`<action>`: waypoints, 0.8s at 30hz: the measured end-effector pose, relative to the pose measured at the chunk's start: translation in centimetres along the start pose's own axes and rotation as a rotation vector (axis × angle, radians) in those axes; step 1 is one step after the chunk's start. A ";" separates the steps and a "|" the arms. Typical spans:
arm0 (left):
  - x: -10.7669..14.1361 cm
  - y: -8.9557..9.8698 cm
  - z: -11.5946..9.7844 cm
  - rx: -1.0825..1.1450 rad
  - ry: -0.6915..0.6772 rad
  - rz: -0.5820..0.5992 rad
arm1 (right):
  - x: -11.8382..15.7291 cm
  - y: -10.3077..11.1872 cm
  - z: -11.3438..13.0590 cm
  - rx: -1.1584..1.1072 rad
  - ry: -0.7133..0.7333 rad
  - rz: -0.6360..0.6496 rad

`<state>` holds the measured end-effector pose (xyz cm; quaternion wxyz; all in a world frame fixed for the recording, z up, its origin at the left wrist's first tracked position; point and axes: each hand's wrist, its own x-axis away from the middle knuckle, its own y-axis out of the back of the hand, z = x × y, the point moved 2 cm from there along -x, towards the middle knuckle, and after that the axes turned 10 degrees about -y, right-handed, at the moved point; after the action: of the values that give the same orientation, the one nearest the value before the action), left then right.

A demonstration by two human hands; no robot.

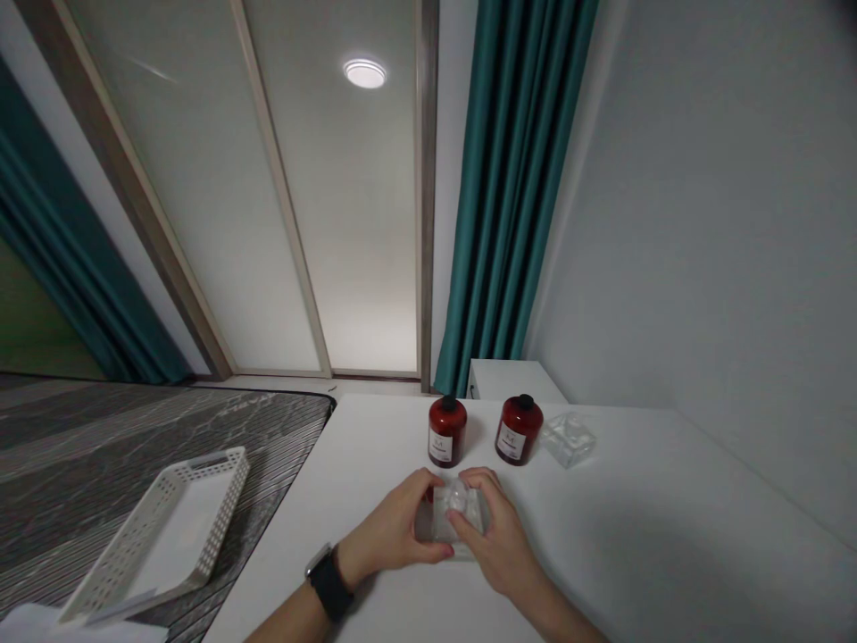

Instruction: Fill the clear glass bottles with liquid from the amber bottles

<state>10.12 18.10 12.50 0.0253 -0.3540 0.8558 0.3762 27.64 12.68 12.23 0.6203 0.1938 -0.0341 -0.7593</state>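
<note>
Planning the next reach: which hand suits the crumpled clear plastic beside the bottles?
Probably the right hand: it is nearer the crumpled plastic than the left hand. Both hold a clear item.

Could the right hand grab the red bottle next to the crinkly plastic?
Probably yes: the red bottle stands just past the right hand, with only white table between. But that hand is on a clear thing, so it might need to let go first.

Glossy red bottles (446,433), crinkled clear plastic (569,439), smooth white table (616,527)
</note>
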 end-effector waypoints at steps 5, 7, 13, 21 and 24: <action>0.0 0.1 -0.2 -0.008 0.016 0.017 | -0.4 0.6 -0.5 -0.070 -0.078 0.063; 0.0 0.1 -0.2 -0.009 0.017 0.019 | -0.6 0.8 -0.3 -0.116 -0.065 0.095; 0.0 0.0 -0.1 -0.004 0.012 0.014 | -1.5 1.3 2.1 -0.042 0.077 0.142; 0.0 0.2 -0.3 -0.016 0.024 0.016 | -4.3 2.2 3.7 0.136 0.104 0.189; 0.0 0.2 -0.3 -0.018 0.038 0.016 | -4.7 2.3 2.9 0.106 0.055 0.128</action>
<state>10.09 17.96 12.82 0.0027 -0.3544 0.8555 0.3775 29.54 16.05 16.78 0.6569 0.2445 -0.0695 -0.7098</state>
